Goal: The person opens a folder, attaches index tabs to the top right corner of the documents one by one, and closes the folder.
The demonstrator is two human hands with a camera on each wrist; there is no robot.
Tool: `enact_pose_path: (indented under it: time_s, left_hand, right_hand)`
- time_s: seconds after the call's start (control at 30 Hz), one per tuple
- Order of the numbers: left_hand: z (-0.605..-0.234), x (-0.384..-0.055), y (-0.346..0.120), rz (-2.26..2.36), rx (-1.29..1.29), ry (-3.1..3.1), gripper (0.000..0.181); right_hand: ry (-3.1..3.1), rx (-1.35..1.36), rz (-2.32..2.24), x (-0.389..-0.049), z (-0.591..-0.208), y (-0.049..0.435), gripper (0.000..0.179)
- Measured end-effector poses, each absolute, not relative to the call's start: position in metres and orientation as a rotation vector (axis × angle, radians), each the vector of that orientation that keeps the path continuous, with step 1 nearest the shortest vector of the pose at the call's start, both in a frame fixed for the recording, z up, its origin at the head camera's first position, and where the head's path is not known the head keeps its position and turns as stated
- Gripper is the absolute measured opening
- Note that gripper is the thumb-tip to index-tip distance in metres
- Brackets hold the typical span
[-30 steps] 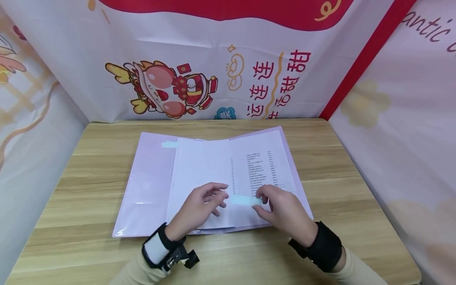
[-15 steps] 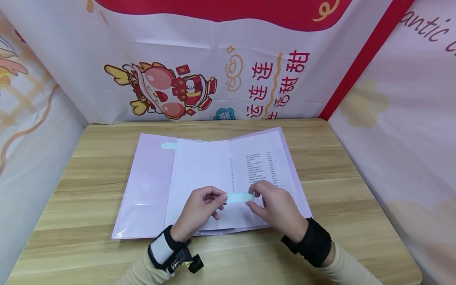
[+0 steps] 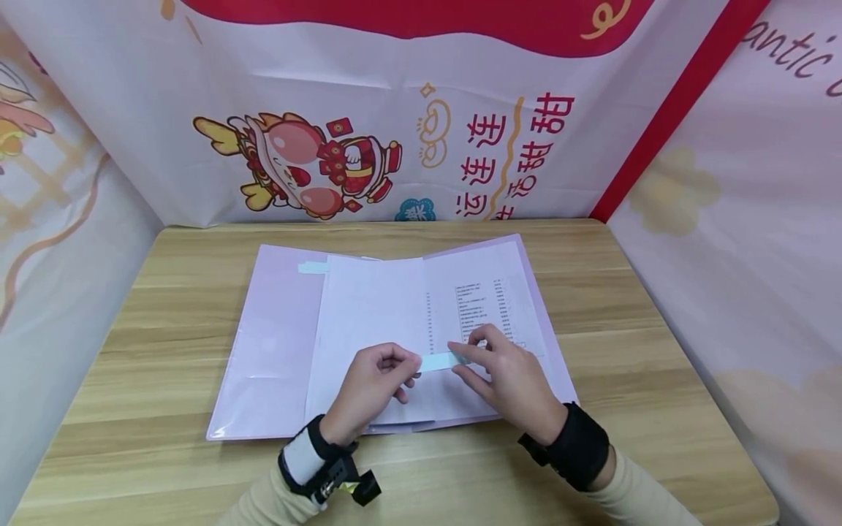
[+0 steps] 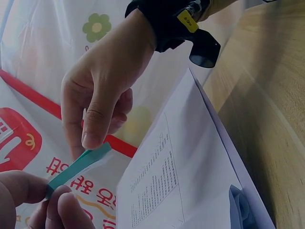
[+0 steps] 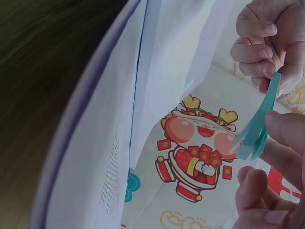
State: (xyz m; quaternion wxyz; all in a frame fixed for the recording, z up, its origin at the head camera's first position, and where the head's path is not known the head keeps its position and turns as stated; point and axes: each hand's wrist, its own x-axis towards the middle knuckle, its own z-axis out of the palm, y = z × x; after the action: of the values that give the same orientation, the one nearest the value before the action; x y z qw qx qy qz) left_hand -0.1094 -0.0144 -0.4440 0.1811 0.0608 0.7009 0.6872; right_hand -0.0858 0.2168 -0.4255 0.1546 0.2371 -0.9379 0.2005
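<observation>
A narrow light-teal strip of sticky notes (image 3: 437, 361), with its layers parting at one end in the right wrist view, is held above an open lilac folder (image 3: 256, 365) of papers. My left hand (image 3: 375, 380) pinches one end between thumb and fingers, the other fingers curled in. My right hand (image 3: 509, 376) has its thumb and index finger on either side of the far end; its other fingers spread away. In the left wrist view, the sticky notes (image 4: 78, 164) span the gap between both hands. The right page (image 3: 483, 314) bears printed lines.
A similar teal sticky tab (image 3: 313, 268) juts from the top left of the paper stack. The folder lies on a wooden table (image 3: 658, 351). A printed cloth (image 3: 329, 58) hangs behind it, with more cloth on both sides.
The left hand took hold of the strip's left end, which it stood beside a second ago. My right hand moved slightly left, and its index finger slid along the strip while other fingers spread.
</observation>
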Motion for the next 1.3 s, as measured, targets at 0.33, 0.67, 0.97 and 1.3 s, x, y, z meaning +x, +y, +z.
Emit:
enact_pose_path:
  time_s: [0.33, 0.67, 0.97, 1.3]
  left_hand:
    - [-0.4442, -0.109, -0.0144, 1.953, 0.143, 1.992, 0.015]
    - [-0.4443, -0.1089, -0.0118, 1.955, 0.151, 1.983, 0.016]
    - [-0.4455, -0.1078, -0.01, 1.964, 0.156, 1.973, 0.015]
    - [-0.4464, -0.1076, -0.0086, 1.952, 0.163, 1.963, 0.017]
  right_hand:
    - [-2.635, 0.703, 0.516, -0.0833, -0.4237, 0.2143, 0.041]
    - [-2.634, 0.595, 0.712, -0.0811, -0.4233, 0.2117, 0.02]
    - [-2.636, 0.529, 0.785, -0.0804, -0.4245, 0.2092, 0.006]
    - [-2.622, 0.51, 0.698, -0.0812, -0.4232, 0.2093, 0.01]
